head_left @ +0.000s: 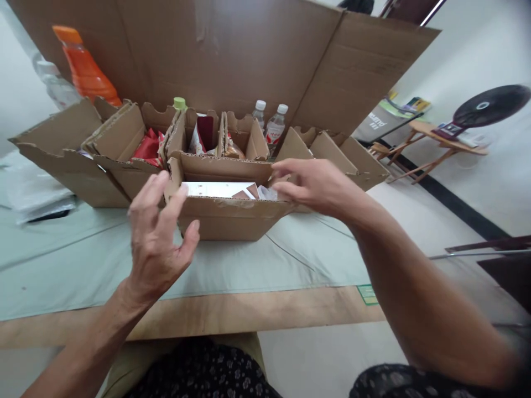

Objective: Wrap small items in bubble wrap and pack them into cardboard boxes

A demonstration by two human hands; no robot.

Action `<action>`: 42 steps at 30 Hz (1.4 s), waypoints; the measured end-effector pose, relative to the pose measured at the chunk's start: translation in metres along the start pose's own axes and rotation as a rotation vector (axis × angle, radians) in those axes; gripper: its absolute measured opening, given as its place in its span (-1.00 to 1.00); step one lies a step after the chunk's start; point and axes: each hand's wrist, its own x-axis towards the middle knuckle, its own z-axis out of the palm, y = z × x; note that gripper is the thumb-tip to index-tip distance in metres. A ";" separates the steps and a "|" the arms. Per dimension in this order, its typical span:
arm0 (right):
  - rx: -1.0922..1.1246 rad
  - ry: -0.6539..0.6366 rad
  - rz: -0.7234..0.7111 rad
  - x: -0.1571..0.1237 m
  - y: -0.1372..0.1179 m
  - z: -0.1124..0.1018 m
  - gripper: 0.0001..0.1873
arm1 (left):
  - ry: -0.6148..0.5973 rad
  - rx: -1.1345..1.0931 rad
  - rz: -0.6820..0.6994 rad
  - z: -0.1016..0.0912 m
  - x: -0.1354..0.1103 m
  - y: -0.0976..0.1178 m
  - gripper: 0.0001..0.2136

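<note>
A narrow open-topped cardboard box (224, 221) stands at the front of the row. Inside it show a white carton (211, 189) with brown patches and some clear plastic wrapping (267, 193). My left hand (160, 237) is by the box's left end, fingers spread and thumb apart, holding nothing. At the right end, my right hand (309, 185) has its fingers curved near the top corner, with a gap between thumb and forefinger. Whether its fingertips touch the cardboard I cannot tell.
Behind stand cardboard compartments (112, 182) with red packets (149, 149) and snack bags. Upright bottles, one orange (89, 72), stand before a tall cardboard panel (232, 61). Plastic bags (39, 185) lie left on the green cloth (232, 271). A fan (483, 110) sits beyond, right.
</note>
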 end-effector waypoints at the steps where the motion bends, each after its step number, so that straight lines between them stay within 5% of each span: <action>1: 0.077 0.142 0.035 -0.019 0.006 0.001 -0.75 | 0.017 -0.033 -0.060 -0.004 -0.007 -0.004 -0.19; 3: 0.220 0.380 0.121 -0.055 0.018 0.012 -0.75 | 0.016 -0.164 -0.249 -0.008 -0.023 -0.016 -0.17; 5: 0.357 0.442 0.175 -0.078 0.026 0.039 -0.67 | -0.036 -0.351 -0.463 -0.003 -0.035 -0.029 -0.18; 9: 0.596 0.233 0.111 -0.079 0.024 0.107 -0.27 | -0.183 -0.663 -0.647 0.025 -0.036 -0.035 -0.10; 12: 0.721 0.214 0.080 -0.081 0.007 0.134 -0.21 | -0.241 -0.768 -0.661 0.028 -0.037 -0.016 -0.10; 17: 0.677 0.230 0.012 -0.131 -0.035 0.137 -0.10 | -0.244 -0.678 -0.714 -0.034 -0.083 0.013 -0.15; 21: 0.654 0.205 -0.129 -0.117 -0.062 0.128 0.01 | -0.083 -0.628 -0.714 -0.068 -0.087 0.001 -0.20; 25: 0.658 0.285 -0.051 -0.093 -0.052 0.105 -0.11 | -0.050 -0.677 -0.624 -0.045 -0.060 0.003 -0.19; 28: 0.571 0.374 0.079 -0.125 -0.038 0.096 -0.25 | -0.200 -0.713 -0.615 -0.029 -0.069 0.029 -0.10; 32: 0.513 0.379 0.098 -0.172 -0.045 0.113 -0.22 | -0.303 -0.640 -0.758 -0.037 -0.107 0.044 -0.15; 36: 0.609 0.354 0.067 -0.150 -0.052 0.132 -0.26 | -0.232 -0.598 -0.772 -0.041 -0.109 0.025 -0.16; 39: 0.597 0.401 0.133 -0.137 -0.036 0.135 -0.40 | -0.254 -0.610 -0.734 -0.021 -0.092 0.022 -0.20; 42: 0.550 0.468 0.242 -0.166 -0.018 0.145 -0.49 | -0.288 -0.697 -0.688 0.011 -0.075 0.033 -0.24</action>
